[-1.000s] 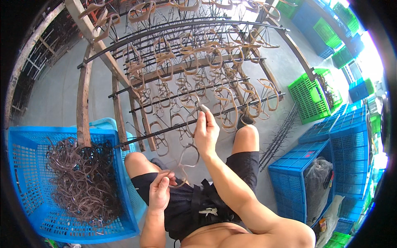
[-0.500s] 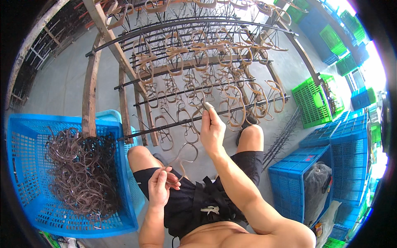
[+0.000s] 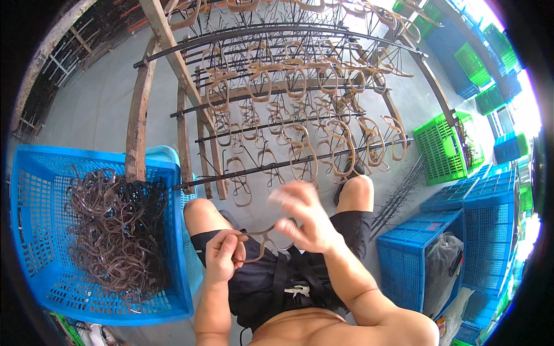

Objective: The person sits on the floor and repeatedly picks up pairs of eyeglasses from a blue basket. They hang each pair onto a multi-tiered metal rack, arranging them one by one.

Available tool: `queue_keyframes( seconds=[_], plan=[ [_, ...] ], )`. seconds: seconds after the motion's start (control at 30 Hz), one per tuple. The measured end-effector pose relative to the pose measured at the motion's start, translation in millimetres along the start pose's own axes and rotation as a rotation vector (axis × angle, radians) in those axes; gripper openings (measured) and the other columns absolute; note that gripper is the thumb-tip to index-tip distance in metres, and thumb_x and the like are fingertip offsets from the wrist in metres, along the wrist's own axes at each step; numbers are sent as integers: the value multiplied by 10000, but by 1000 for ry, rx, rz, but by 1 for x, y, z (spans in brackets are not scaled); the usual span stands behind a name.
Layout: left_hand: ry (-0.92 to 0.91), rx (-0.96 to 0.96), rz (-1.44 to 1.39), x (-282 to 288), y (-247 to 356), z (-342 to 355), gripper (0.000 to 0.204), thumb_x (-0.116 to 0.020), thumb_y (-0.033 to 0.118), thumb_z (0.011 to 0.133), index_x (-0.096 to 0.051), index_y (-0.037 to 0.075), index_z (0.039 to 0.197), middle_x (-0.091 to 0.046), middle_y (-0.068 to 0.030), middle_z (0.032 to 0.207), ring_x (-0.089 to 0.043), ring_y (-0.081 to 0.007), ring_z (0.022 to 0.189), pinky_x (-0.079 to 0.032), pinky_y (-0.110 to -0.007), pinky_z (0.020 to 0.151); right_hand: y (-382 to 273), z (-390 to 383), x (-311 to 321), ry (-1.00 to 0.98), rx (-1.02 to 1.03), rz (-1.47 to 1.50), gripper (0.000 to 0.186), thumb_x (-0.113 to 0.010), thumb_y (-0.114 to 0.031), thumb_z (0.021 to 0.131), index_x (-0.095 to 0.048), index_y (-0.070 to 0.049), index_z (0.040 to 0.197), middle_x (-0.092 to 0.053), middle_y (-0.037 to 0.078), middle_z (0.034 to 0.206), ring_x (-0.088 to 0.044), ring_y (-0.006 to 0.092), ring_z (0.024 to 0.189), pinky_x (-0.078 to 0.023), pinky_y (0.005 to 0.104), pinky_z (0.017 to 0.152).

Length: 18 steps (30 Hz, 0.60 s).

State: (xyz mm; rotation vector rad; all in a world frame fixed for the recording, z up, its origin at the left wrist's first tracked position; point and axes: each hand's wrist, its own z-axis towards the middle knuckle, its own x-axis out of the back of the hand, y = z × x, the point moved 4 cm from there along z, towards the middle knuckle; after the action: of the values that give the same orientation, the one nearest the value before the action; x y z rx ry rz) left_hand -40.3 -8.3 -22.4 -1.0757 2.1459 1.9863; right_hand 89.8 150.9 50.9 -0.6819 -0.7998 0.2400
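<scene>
Low over my lap, my left hand (image 3: 224,255) pinches one end of a brown eyeglass frame (image 3: 262,249). The frame has two open rims, without lenses. My right hand (image 3: 309,222) is just beside its other end, thumb and fingers apart; motion blurs the fingers. Whether the right thumb touches the frame, I cannot tell. Ahead of my knees, several similar eyeglass frames (image 3: 304,153) hang from a black rod (image 3: 262,169) on a wooden rack (image 3: 138,115).
At left stands a blue plastic basket (image 3: 43,314) with a heap of brown eyeglass frames (image 3: 112,230). To the right are blue crates (image 3: 398,259), a green crate (image 3: 438,153) and a bundle of dark spiked rods (image 3: 398,193) on the floor. More rods cross the rack farther away.
My right hand has come back from the rack's front rod toward my lap and its fingers have spread. The left hand keeps hold of the eyeglass frame, which has turned. The view has shifted slightly.
</scene>
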Motion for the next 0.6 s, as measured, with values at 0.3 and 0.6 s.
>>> queue_keyframes(
  seconds=[0.3,0.6],
  plan=[
    [577,-172,365,85,44,14,282,-460,292,946,-550,53,1067,-568,-24,856,-542,-89,664,-406,-201,504,60,0,-68,613,-640,641,225,-469,-94,941,-494,-10,1148,-483,1,551,-442,52,443,-369,203,424],
    [725,-176,1594,211,51,27,337,-586,185,854,-502,10,1130,-543,-157,1065,-545,-308,949,-440,-389,831,63,21,-88,741,-867,537,232,-468,-131,948,-534,-3,1129,-450,-30,568,-410,30,472,-358,197,430]
  ],
)
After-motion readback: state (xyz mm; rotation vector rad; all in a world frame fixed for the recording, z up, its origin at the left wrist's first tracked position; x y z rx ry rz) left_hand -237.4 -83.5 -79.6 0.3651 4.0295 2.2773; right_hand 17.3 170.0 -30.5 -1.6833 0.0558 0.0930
